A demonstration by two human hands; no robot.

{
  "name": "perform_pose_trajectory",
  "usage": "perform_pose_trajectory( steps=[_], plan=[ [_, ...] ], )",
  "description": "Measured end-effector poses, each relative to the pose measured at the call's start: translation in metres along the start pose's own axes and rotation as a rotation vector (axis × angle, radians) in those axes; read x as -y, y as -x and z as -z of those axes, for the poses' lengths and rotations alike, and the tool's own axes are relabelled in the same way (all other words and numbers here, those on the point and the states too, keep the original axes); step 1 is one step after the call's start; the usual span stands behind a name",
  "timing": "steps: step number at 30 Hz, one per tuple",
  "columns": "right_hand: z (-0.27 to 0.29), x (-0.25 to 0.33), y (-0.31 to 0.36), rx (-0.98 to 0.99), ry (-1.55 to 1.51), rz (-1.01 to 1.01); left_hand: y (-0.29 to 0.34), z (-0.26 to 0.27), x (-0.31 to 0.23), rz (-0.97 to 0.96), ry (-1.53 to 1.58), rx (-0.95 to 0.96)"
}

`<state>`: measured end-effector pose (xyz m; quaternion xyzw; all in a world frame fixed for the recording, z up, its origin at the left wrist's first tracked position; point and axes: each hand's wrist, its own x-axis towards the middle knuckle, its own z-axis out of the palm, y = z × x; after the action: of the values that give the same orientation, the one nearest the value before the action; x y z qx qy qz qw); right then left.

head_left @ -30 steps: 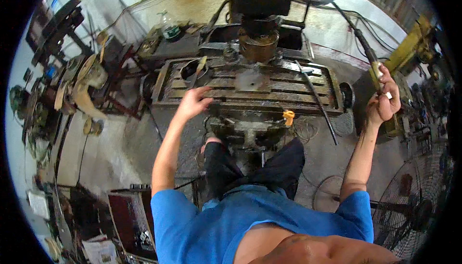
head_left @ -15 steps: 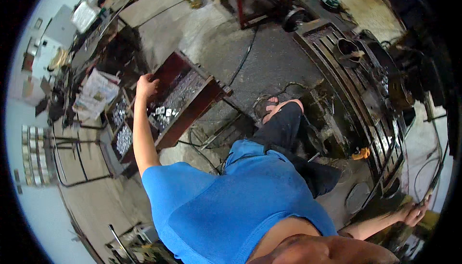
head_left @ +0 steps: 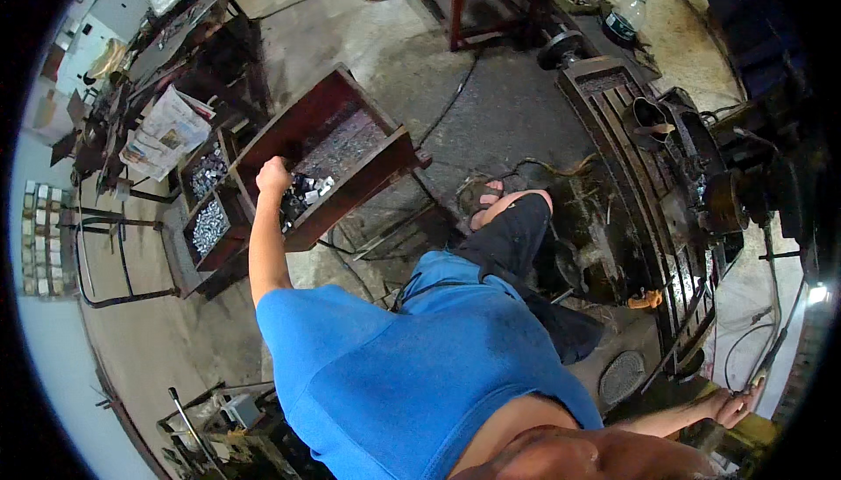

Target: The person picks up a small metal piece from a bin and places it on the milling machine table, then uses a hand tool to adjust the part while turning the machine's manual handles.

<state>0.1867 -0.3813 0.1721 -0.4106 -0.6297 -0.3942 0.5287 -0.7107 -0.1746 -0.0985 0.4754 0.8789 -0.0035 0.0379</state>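
Note:
My left hand (head_left: 275,177) reaches over the near left wall of a dark red tray (head_left: 385,184), its fingers curled downward and mostly hidden. Beside it, small blocky metal pieces (head_left: 308,193) lie heaped in the tray's near corner, and loose metal bits and shavings cover the tray's floor. I cannot make out what the curled fingers hold. Far to the right, my right hand (head_left: 738,405) is closed at the lower end of a dark rod-like handle (head_left: 776,347), close to the large machine.
Left of the tray are two bins of small metal parts (head_left: 208,228) and a newspaper (head_left: 168,134). A long slotted machine bed (head_left: 624,160) curves along the right. A cable (head_left: 451,102) crosses the floor. At lower left stands machinery with a lever (head_left: 194,434).
My left hand has moved a little lower relative to the tray, closer to the metal pieces, with its fingers more curled. My right hand stays at the handle. The whole view has shifted slightly.

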Motion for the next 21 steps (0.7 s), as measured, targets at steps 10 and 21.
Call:
perform_pose_trajectory(
  steps=[10,21],
  plan=[
    [0.066,-0.035,-0.005,0.128,0.214,-0.096,-0.022,-0.023,-0.01,-0.618,-0.407,0.081],
    [0.019,0.003,-0.039,-0.136,-0.062,-0.454,-0.056,-0.033,0.005,-0.327,0.47,-0.119]
  ],
)
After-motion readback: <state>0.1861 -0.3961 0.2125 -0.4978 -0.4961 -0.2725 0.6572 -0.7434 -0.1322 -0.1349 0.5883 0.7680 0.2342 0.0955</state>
